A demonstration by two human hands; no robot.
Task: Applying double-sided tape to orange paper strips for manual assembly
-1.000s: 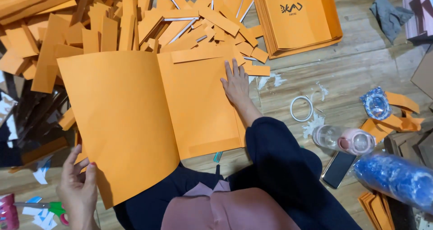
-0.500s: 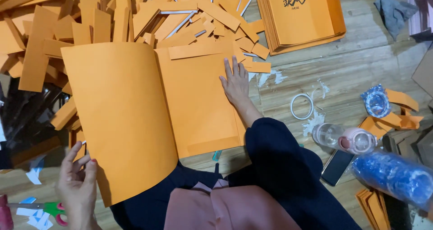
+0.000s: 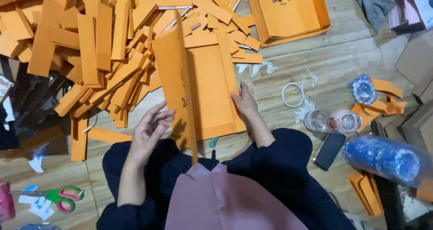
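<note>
Left hand [image 3: 151,128] open, fingers against the raised flap of the orange folded sheet [image 3: 205,92] on the wooden floor [image 3: 343,54]; right hand [image 3: 244,101] flat, pressing its lower half beside heaped orange strips [image 3: 97,40].

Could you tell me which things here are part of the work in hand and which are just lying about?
In hand: left hand lifting the orange flap; right hand pressing the orange sheet.

Lying about: scissors, tape ring, phone, bottle, orange strips, blue roll.
</note>
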